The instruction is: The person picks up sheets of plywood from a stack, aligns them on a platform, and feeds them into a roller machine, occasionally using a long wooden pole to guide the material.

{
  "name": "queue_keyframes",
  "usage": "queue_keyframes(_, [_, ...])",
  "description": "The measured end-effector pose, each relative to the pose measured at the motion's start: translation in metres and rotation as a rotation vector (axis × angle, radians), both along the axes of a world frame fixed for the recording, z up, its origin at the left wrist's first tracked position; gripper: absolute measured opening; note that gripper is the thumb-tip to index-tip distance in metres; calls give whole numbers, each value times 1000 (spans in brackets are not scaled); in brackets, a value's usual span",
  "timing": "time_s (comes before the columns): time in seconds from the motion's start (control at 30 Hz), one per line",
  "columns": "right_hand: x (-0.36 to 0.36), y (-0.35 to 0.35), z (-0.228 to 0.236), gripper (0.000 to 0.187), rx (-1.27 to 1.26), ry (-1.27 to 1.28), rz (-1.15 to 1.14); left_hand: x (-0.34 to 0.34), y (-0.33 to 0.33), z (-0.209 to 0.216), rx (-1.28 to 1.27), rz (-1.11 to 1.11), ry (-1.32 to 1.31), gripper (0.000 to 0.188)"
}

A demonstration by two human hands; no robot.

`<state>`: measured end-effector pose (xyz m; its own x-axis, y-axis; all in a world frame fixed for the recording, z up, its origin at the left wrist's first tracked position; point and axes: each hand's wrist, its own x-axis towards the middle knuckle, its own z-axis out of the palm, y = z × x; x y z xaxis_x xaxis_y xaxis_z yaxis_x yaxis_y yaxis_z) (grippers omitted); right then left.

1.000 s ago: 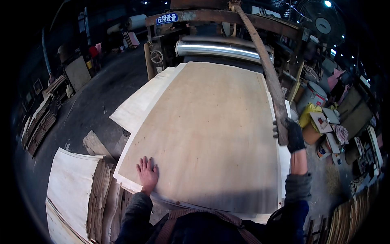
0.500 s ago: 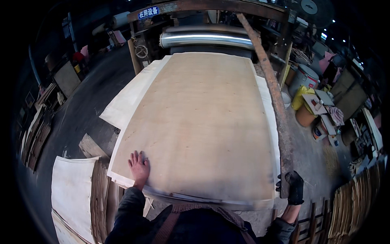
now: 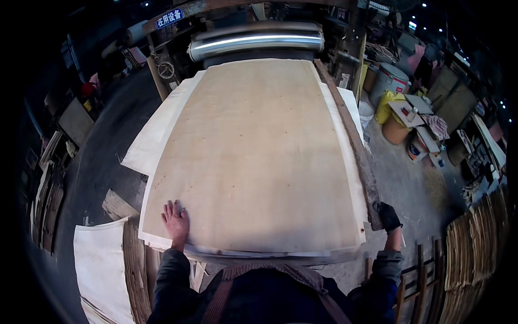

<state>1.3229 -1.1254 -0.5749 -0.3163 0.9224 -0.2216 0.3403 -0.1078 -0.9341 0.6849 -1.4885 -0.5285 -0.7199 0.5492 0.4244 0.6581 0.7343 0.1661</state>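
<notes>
Dim workshop floor [image 3: 108, 146], with stacks of thin wood [image 3: 102, 264] at lower left and lower right; shiny roller [image 3: 259, 42] set crosswise at the back. At centre, broad tan sheet [image 3: 253, 146] of wood, lying flat over a paler sheet [image 3: 162, 124] jutting out at left, far edge just short of the roller. Left hand [image 3: 175, 222]: bare, palm down near the near left corner of the tan sheet, fingers slightly spread, pinching nothing. Right hand [image 3: 387, 217]: dark-gloved, closed around the near end of a long brown bar [image 3: 349, 132]; exact placing of thumb and fingertips lost in the dark glove. Bar slanting along the right edge of the tan sheet, far end near the far right corner; resting or hovering, impossible to tell from above.

For good handling, press with the whole left palm, not the fingertips alone, to limit sliding and creasing. Grip the bar firmly, wrist in line, allowing for probable heaviness toward the far end. Keep bar and edge nearly parallel, and avoid scraping the surface or snagging the thin margin.
</notes>
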Motion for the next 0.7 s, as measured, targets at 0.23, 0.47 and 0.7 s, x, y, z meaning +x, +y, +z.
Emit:
queue_keyframes(0.23, [-5, -37, 9, 37, 561, -344, -47, 5, 0, 6, 9, -1, 9, 44])
queue_keyframes(0.47, [-13, -64, 22, 33, 341, -122, -260, 5, 1, 7, 14, -7, 24, 44])
queue_keyframes(0.7, [-32, -73, 44, 41, 368, -174, -444, -3, -8, 5, 1, -4, -14, 45])
